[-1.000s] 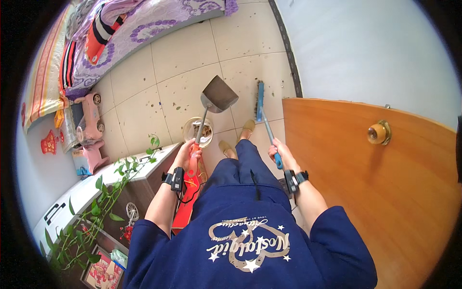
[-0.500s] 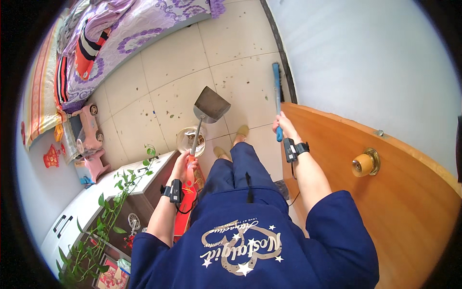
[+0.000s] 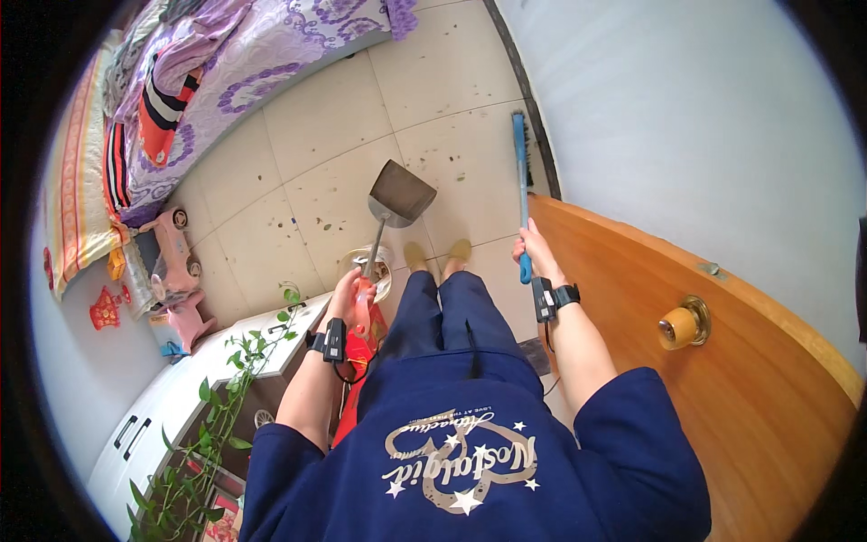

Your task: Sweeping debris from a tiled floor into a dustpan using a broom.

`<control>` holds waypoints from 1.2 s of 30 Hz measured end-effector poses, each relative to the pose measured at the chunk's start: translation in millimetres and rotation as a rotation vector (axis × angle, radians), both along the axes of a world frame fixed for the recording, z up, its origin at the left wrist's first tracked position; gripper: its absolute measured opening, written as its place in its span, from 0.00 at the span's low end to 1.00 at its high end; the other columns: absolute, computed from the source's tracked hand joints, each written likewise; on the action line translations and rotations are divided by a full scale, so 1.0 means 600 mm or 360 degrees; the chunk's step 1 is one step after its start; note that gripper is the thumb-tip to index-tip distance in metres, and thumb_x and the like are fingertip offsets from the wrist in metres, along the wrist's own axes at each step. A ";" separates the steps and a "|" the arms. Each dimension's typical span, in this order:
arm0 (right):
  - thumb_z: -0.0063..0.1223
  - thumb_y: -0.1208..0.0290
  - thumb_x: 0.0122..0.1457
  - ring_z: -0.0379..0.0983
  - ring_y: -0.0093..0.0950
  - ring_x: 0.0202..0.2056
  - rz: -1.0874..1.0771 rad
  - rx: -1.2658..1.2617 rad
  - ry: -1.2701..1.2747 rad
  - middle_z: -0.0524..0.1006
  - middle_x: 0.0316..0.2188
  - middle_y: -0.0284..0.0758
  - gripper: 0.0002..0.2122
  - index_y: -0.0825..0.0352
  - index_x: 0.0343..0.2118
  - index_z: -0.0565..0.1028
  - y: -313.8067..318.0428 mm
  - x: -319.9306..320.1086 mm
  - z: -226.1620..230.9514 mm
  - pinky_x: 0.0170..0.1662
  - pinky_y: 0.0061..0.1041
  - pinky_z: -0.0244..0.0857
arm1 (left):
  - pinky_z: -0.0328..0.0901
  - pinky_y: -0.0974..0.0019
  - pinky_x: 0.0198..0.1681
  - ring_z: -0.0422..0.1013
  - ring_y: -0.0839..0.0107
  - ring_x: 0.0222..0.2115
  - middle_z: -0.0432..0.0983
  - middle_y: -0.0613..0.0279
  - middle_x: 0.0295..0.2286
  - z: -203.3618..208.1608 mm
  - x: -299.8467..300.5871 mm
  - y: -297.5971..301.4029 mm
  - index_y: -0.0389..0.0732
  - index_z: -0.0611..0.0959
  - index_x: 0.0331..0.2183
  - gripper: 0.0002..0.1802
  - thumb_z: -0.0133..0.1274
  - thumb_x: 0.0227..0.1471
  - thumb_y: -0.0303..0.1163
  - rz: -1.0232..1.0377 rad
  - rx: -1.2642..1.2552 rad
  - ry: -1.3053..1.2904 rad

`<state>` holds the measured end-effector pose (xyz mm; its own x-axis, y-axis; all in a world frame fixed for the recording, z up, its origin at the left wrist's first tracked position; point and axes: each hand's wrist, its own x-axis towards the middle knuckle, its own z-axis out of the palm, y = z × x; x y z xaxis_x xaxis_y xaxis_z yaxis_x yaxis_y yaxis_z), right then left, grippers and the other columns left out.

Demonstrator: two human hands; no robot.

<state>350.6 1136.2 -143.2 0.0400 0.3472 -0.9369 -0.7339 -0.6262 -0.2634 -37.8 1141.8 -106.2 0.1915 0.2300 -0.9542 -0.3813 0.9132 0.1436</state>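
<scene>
While your left hand (image 3: pixel 347 296) grasps the dustpan (image 3: pixel 403 191) and your right hand (image 3: pixel 539 249) the brush (image 3: pixel 522 172), both seem light, stiff; hold each by its handle (image 3: pixel 363 318).

A home bedroom; purple-patterned bedding (image 3: pixel 257 86), a pink toy car (image 3: pixel 173 253), a trailing houseplant (image 3: pixel 215 425), a wooden door (image 3: pixel 623 280).

The left hand (image 3: pixel 348 296) holds a metal dustpan (image 3: pixel 403 191) by its red handle (image 3: pixel 362 316), near a pale bucket (image 3: pixel 385 285). The right hand (image 3: pixel 537 250) holds a blue broom (image 3: pixel 521 158) beside the wooden door (image 3: pixel 704 406). Dark bits (image 3: pixel 326 219) dot the tiled floor (image 3: pixel 465 77) near the bed (image 3: pixel 289 45).
</scene>
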 end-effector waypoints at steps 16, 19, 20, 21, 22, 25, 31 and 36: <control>0.35 0.72 0.56 0.55 0.16 0.11 0.0565 0.0143 -0.0444 0.61 0.14 0.27 0.19 0.56 0.52 0.52 0.075 0.042 -0.028 0.14 0.15 0.55 | 0.56 0.75 0.17 0.61 0.78 0.14 0.67 0.63 0.16 -0.076 -0.129 0.168 0.35 0.70 0.26 0.06 0.44 0.37 0.22 -0.1266 0.0446 0.0742; 0.37 0.72 0.56 0.53 0.14 0.12 0.0213 -0.0056 -0.0073 0.58 0.13 0.24 0.28 0.47 0.57 0.41 0.110 -0.004 -0.038 0.12 0.12 0.52 | 0.55 0.75 0.18 0.61 0.78 0.15 0.67 0.62 0.17 -0.073 -0.170 0.177 0.35 0.70 0.26 0.06 0.43 0.38 0.22 -0.1221 0.0383 0.0856; 0.37 0.73 0.55 0.54 0.15 0.11 0.0302 -0.0069 -0.0079 0.59 0.13 0.26 0.28 0.50 0.57 0.42 0.101 -0.014 -0.033 0.13 0.14 0.53 | 0.59 0.74 0.17 0.62 0.78 0.15 0.72 0.58 0.20 -0.069 -0.189 0.182 0.33 0.72 0.29 0.10 0.43 0.43 0.29 -0.1404 0.0402 0.0877; 0.37 0.73 0.55 0.55 0.16 0.11 0.0389 -0.0080 -0.0093 0.60 0.12 0.27 0.27 0.53 0.57 0.43 0.091 -0.017 -0.024 0.14 0.16 0.55 | 0.59 0.74 0.17 0.63 0.78 0.16 0.72 0.59 0.20 -0.064 -0.197 0.184 0.32 0.72 0.30 0.11 0.43 0.45 0.30 -0.1342 0.0408 0.0894; 0.37 0.73 0.55 0.55 0.16 0.12 0.0514 0.0044 -0.0125 0.61 0.13 0.27 0.29 0.50 0.58 0.41 0.075 -0.013 -0.005 0.14 0.16 0.54 | 0.58 0.75 0.17 0.63 0.78 0.16 0.72 0.58 0.20 -0.058 -0.215 0.189 0.32 0.72 0.31 0.12 0.43 0.45 0.31 -0.1429 0.0409 0.0898; 0.38 0.72 0.55 0.55 0.16 0.11 0.0840 -0.0113 -0.0354 0.61 0.13 0.28 0.28 0.52 0.57 0.44 0.061 -0.026 0.042 0.14 0.17 0.55 | 0.57 0.75 0.16 0.63 0.79 0.15 0.72 0.56 0.21 -0.073 -0.322 0.165 0.32 0.71 0.32 0.13 0.44 0.46 0.31 -0.1244 0.0502 0.0840; 0.39 0.70 0.56 0.54 0.15 0.11 0.1005 -0.0143 -0.0746 0.60 0.13 0.27 0.26 0.50 0.57 0.46 0.059 0.000 0.008 0.13 0.15 0.53 | 0.57 0.75 0.15 0.62 0.79 0.14 0.72 0.56 0.20 -0.071 -0.277 0.200 0.33 0.71 0.31 0.11 0.46 0.43 0.28 -0.1510 0.0409 0.0924; 0.39 0.71 0.55 0.57 0.18 0.11 0.0418 0.0068 -0.0360 0.62 0.14 0.28 0.30 0.54 0.58 0.39 0.053 -0.059 -0.066 0.14 0.19 0.56 | 0.59 0.72 0.13 0.65 0.75 0.11 0.71 0.58 0.16 -0.134 -0.259 0.214 0.32 0.73 0.28 0.09 0.48 0.38 0.23 -0.1528 0.0417 0.0921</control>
